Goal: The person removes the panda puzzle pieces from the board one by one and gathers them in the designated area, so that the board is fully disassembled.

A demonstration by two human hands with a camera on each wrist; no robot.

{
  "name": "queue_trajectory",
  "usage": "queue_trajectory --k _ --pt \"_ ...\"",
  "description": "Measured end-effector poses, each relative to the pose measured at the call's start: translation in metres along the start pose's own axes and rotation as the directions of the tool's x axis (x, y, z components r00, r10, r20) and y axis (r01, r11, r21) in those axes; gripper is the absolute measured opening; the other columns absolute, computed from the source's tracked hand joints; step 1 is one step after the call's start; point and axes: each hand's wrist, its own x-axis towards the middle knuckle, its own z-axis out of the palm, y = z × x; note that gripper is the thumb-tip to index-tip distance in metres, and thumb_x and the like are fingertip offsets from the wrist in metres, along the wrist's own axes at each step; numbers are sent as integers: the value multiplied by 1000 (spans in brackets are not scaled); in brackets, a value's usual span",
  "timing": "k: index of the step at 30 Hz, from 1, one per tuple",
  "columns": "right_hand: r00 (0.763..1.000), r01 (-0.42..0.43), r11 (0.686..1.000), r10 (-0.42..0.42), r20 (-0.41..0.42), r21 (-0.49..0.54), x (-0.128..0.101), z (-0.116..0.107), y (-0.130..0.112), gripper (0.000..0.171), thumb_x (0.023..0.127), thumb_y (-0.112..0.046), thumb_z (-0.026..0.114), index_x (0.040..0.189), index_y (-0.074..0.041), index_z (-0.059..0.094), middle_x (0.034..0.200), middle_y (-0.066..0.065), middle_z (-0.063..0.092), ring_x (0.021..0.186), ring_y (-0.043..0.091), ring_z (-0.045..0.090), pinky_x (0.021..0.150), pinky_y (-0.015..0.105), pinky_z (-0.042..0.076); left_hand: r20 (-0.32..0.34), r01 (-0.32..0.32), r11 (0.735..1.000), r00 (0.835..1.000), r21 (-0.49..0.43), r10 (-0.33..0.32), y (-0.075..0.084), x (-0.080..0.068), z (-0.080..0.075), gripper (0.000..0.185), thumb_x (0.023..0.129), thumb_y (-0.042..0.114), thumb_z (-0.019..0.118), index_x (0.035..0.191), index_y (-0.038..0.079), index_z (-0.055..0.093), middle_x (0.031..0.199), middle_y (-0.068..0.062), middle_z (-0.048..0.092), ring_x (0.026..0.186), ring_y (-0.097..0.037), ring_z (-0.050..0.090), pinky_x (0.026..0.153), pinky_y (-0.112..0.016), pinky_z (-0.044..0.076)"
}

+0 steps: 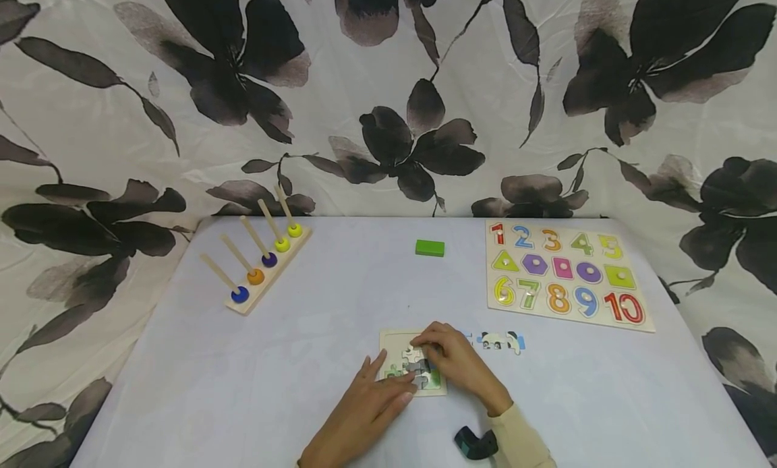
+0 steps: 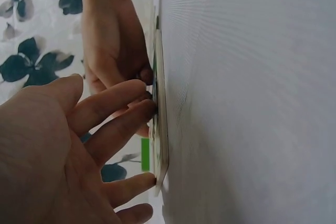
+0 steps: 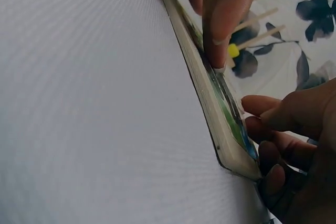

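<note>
A small wooden jigsaw board (image 1: 391, 332) with a pale frame lies flat near the front of the table, partly filled with grey, white and green pieces. My left hand (image 1: 363, 411) reaches over its lower left with fingers spread. In the left wrist view, its straight fingertips touch the board (image 2: 161, 103). My right hand (image 1: 460, 361) bends over the upper right of the board, its curled fingers at a white puzzle piece (image 1: 414, 353). The right wrist view shows right fingers (image 3: 294, 108) bent at the board's edge. Panda puzzle pieces (image 1: 500, 342) lie just right of the right hand.
At the back left stands a peg stacker (image 1: 267, 279) with coloured beads. A green block (image 1: 429, 248) sits at the back middle, and a number and shape board (image 1: 567, 271) at the back right. A black curved object (image 1: 476, 444) shows beside the right wrist. Floral cloth (image 1: 388, 70) hangs behind.
</note>
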Motion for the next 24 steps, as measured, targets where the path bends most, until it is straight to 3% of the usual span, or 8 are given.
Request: queue_trajectory --k 4,11,24 --pt "1000 -3 1000 3 7 4 1 -1 -2 23 91 2 57 103 -9 73 97 -5 65 86 9 53 75 25 47 -8 -15 1000 1000 -8 15 1 2 1 43 103 46 35 118 23 69 132 9 58 142 -36 25 112 -62 17" --pt "1000 -9 999 8 28 38 1 -2 0 22 92 1 58 104 -10 73 99 -5 66 87 10 54 75 26 47 -8 -93 995 996 28 94 5 12 10 40 103 42 35 119 25 68 138 7 53 141 -44 22 107 -68 19" --pt "999 -35 997 33 26 72 0 -5 -1 20 90 -3 62 103 -14 72 97 -7 66 82 9 53 72 24 47 15 -94 994 996 55 93 7 15 12 40 104 40 34 121 24 66 137 7 53 140 -45 21 108 -68 17"
